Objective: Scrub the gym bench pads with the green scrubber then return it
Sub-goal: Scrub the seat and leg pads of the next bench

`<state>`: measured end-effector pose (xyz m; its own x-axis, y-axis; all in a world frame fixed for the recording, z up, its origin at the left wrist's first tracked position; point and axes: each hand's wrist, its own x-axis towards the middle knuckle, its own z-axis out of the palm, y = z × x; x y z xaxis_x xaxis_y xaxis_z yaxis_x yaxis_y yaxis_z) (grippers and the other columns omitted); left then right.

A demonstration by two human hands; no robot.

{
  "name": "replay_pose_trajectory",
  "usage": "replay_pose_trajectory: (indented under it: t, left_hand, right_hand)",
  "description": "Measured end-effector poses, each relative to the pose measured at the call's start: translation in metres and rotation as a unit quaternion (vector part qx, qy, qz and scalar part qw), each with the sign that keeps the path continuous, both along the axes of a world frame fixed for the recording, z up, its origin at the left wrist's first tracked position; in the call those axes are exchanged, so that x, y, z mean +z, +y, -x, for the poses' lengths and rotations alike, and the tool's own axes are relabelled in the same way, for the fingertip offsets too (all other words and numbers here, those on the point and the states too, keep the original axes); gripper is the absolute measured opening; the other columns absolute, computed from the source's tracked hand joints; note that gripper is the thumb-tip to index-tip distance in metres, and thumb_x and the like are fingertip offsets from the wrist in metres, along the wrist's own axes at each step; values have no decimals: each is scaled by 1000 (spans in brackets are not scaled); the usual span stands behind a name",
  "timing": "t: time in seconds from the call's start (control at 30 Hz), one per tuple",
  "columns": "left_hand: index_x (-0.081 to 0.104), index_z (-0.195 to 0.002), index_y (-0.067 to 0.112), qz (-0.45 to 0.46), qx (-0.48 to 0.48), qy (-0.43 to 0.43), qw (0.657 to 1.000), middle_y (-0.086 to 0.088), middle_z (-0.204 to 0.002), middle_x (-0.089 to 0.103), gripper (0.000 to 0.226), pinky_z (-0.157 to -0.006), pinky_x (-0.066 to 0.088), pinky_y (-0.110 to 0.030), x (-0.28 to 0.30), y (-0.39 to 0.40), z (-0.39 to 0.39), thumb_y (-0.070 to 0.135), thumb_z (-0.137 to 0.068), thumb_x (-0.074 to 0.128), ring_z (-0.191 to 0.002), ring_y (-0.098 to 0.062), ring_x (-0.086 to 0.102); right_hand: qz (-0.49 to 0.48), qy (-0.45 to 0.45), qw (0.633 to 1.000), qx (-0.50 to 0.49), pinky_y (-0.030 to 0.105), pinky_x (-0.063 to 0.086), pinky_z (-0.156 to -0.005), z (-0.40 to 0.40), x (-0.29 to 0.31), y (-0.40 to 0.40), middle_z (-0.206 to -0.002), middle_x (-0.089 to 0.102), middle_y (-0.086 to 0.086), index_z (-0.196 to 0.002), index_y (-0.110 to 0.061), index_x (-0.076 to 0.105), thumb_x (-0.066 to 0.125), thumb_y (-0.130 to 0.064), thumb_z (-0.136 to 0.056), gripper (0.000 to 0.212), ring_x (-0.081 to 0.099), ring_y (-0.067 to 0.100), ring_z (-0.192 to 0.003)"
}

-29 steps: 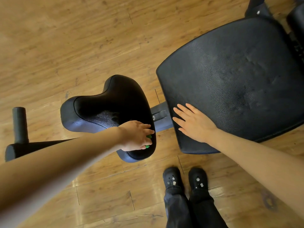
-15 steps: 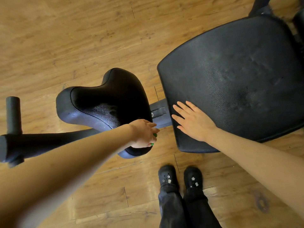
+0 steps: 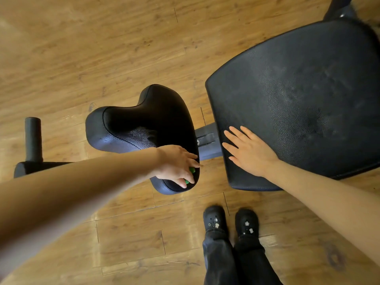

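Note:
My left hand (image 3: 176,165) holds the green scrubber (image 3: 191,170) against the near right end of the small black seat pad (image 3: 144,120); only slivers of green show between my fingers. My right hand (image 3: 248,151) lies flat, fingers spread, on the near left corner of the large black back pad (image 3: 298,95). A grey metal frame bar (image 3: 207,140) joins the two pads between my hands.
The bench stands on a wooden plank floor (image 3: 102,48). A black foam roller post (image 3: 33,138) and frame arm (image 3: 26,167) stick out at the left. My black shoes (image 3: 230,223) stand just below the pads. Another black frame part (image 3: 339,9) shows at top right.
My left hand with the scrubber has shifted slightly along the seat pad's near right edge. My right hand has stayed flat on the back pad. The camera view has shifted a little.

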<state>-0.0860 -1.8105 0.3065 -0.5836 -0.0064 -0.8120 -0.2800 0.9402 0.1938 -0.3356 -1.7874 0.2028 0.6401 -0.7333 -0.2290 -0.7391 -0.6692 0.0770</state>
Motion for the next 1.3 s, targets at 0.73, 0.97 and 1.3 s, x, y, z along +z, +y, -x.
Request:
replay_pose_trajectory:
  t: [0.73, 0.97, 1.3]
  left_hand:
    - [27, -150, 42, -19, -83, 20, 996, 3, -164, 4, 48, -119, 20, -43, 25, -8, -21, 41, -103, 37, -150, -26, 3]
    - [31, -149, 40, -15, -111, 20, 993, 1, -162, 13, 47, -114, 29, -47, -1, 2, -2, 44, -102, 39, -148, -28, 10]
    - [54, -136, 23, 64, -7, 54, 996, -5, -159, 26, 37, -117, 26, -44, 1, 27, -14, 33, -103, 43, -147, -34, 19]
  right_hand:
    - [-6, 8, 1000, -1, 49, 13, -119, -1, 6, 1, -155, 31, 16, -142, -15, 49, 48, -42, -99, 51, 25, 35, -146]
    - [-4, 11, 1000, 0, 49, 16, -118, -1, 6, 1, -152, 37, 17, -138, -14, 54, 54, -43, -96, 51, 31, 35, -144]
    - [3, -6, 1000, 3, 50, 18, -118, -1, 2, 1, -153, 36, 17, -139, -13, 53, 52, -43, -97, 52, 30, 35, -144]
